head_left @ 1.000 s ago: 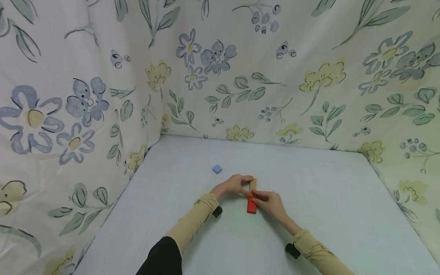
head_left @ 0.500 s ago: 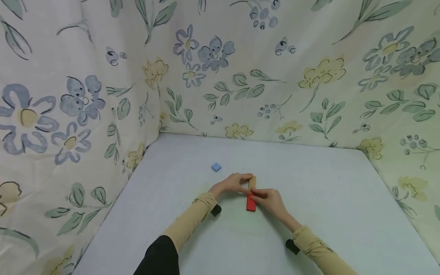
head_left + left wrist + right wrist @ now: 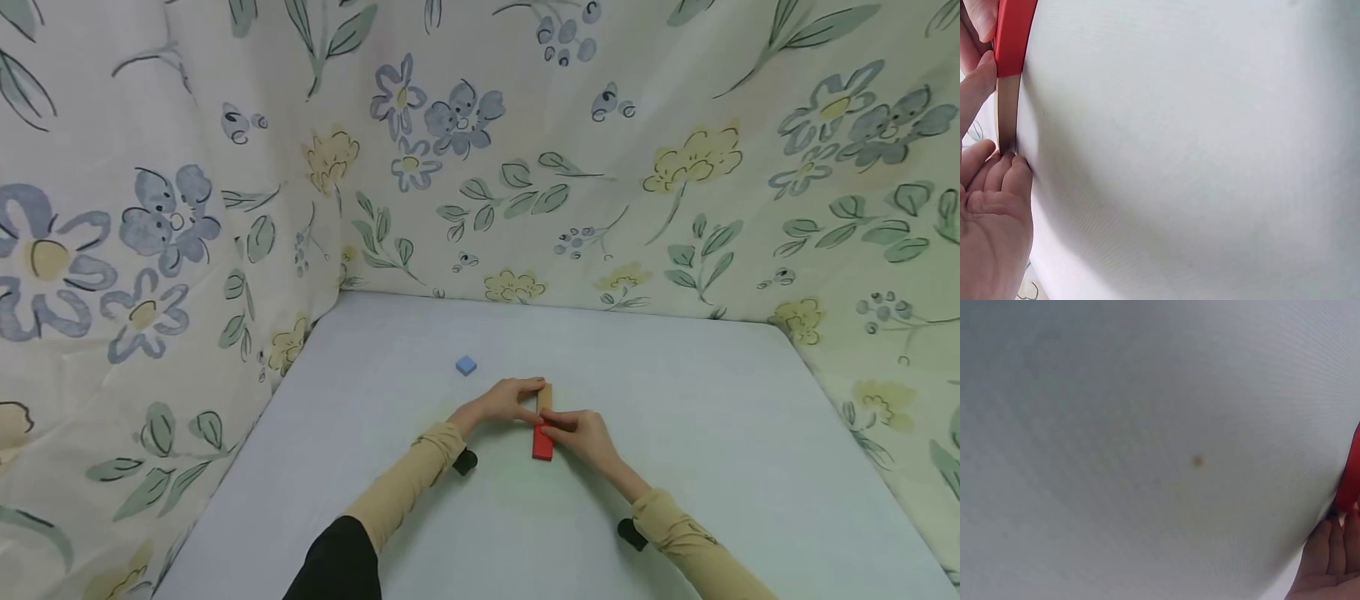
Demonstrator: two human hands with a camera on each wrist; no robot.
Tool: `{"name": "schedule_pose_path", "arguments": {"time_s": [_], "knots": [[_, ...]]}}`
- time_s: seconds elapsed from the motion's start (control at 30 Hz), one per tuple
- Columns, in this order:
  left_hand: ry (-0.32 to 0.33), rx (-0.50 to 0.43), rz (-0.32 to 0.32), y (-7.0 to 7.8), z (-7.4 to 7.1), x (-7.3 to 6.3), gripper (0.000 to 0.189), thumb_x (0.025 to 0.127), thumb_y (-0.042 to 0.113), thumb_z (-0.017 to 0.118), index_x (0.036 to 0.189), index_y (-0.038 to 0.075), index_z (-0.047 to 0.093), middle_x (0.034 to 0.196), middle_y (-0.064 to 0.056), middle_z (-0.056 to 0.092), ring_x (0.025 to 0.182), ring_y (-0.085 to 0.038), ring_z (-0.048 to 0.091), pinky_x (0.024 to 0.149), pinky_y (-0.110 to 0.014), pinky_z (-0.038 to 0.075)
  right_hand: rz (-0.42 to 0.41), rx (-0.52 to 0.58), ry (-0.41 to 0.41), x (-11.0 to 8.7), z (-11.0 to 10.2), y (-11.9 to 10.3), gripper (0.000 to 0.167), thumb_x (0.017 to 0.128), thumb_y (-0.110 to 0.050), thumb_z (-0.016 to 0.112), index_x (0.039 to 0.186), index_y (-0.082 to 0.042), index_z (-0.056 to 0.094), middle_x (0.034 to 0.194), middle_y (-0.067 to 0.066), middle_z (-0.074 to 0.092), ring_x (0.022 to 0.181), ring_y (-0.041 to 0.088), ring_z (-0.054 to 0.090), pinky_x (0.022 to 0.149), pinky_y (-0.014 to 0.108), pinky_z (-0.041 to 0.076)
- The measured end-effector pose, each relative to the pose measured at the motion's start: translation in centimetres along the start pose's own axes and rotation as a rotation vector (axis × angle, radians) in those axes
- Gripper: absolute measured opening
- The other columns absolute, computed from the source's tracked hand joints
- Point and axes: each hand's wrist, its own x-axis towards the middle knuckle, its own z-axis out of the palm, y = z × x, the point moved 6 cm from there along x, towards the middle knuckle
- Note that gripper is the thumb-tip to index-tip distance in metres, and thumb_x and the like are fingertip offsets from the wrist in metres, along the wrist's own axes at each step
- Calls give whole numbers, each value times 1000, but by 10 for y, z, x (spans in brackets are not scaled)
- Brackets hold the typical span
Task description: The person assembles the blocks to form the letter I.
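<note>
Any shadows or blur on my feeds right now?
Head: soft shadows on the table under both forearms. Left wrist: broad soft shadow beside the left hand and wooden block. Right wrist: dim upper left, blurry brown spot; red block cropped at right.

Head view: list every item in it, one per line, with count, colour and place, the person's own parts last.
Tabletop: 1, white, foreground
Floral cloth: at least 1, off-white, behind and beside the tabletop
Red block: 1, red, centre
Wooden block: 1, tan, in line just beyond the red block
Square block: 1, blue, farther left
Wrist cameras: 2, black, at the wrists
Sleeves: 2, tan, left also black higher up
Left hand: 1, bare, holding the wooden block
Right hand: 1, bare, holding the red block
</note>
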Motion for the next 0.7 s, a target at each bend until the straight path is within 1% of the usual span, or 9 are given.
{"name": "schedule_pose_path", "arguments": {"time_s": [0.27,0.37,0.5,0.7], "knots": [[56,-8,19,3,0,-6,75,83,27,74,145,7,38,153,-6,35,142,-18,31,117,-35,29,6,-16,-2,0,2,-2,32,81,-14,75,111,-5,71,107,11,71,103,26,67,80,21,56],[73,-6,23,3,0,-8,75,83,27,74,145,6,38,152,-6,36,142,-18,31,117,-35,28,14,-10,-8,0,2,0,32,81,-14,74,112,-5,70,109,10,71,104,25,66,80,17,54],[85,3,24,4,-1,-11,74,83,27,74,145,7,38,152,-5,36,141,-18,32,117,-35,29,3,-5,-3,1,2,0,32,81,-14,75,111,-6,71,109,9,71,104,24,66,79,15,53],[90,6,46,6,-4,-15,73,84,30,73,144,6,39,151,-6,37,139,-21,36,114,-34,35,-27,-36,21,1,2,2,31,80,-14,75,110,-6,72,107,10,71,101,22,67,78,14,54]]}}
